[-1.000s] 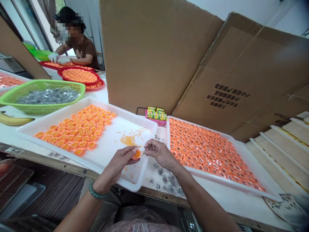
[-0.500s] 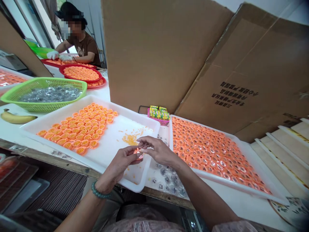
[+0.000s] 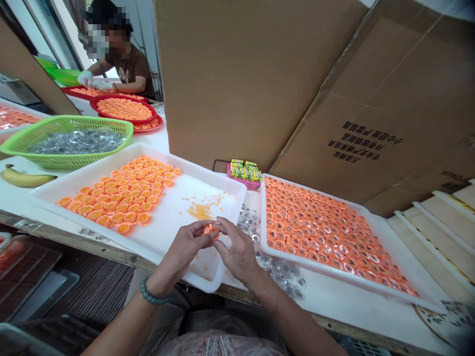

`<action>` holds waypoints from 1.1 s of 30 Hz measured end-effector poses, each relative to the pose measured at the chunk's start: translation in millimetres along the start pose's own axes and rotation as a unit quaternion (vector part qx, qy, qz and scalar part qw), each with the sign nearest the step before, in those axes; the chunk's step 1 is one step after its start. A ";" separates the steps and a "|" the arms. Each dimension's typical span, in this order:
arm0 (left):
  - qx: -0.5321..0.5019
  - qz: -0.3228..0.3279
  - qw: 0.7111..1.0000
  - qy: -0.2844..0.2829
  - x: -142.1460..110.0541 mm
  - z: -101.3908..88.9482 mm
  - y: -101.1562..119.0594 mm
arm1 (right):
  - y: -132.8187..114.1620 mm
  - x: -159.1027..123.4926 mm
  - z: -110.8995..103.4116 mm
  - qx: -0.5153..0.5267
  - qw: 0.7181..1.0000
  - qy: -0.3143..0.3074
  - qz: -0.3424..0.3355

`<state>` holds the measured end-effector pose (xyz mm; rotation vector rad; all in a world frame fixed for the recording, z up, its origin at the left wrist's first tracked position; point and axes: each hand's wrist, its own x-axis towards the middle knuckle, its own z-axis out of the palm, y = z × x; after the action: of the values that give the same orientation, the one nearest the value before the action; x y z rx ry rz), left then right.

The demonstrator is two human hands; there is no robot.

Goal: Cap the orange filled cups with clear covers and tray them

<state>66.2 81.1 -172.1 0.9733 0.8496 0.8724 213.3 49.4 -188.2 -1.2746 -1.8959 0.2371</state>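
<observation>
Over the near right corner of the white tray [image 3: 174,252], my left hand [image 3: 187,245] pinches a small round orange plastic piece [image 3: 211,231]. My right hand [image 3: 239,249] closes on the same piece from the right, its thumb below and fingertips above. The fingers partly cover the piece. Many orange cups [image 3: 124,198] with yellow inside lie in the left part of this tray. Tiny yellow-orange beads [image 3: 200,210] are scattered just beyond my hands. Clear plastic covers with dark prints [image 3: 285,277] lie loose on the table, right of my right hand.
A second white tray [image 3: 264,232] full of covered orange pieces stands on the right. A green basket [image 3: 70,160] of clear parts, a banana [image 3: 25,177] and a pink basket [image 3: 248,185] of small packets surround my tray. Cardboard [image 3: 241,74] walls the back. A gloved co-worker [image 3: 133,69] sits far left.
My right hand has come down and turned, its fingers now closing around the piece. More of the clear covers show. My left hand stays nearly in place, holding the orange piece.
</observation>
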 end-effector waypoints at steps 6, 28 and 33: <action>-0.011 0.012 1.000 0.011 -1.7 -1.3 -1.5 | -8.1 -5.1 6.8 -0.045 0.997 0.060 -0.021; 0.009 0.015 0.998 0.056 -1.6 -5.0 -7.9 | -17.2 -1.5 10.4 -0.034 0.997 0.068 -0.032; -0.012 0.011 0.999 0.036 -0.5 -1.3 -5.1 | -10.1 -1.8 12.4 -0.015 0.997 0.078 -0.015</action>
<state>66.0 79.5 -177.1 0.9366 0.8887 0.9389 197.8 46.4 -191.5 -1.2465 -1.7895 0.0894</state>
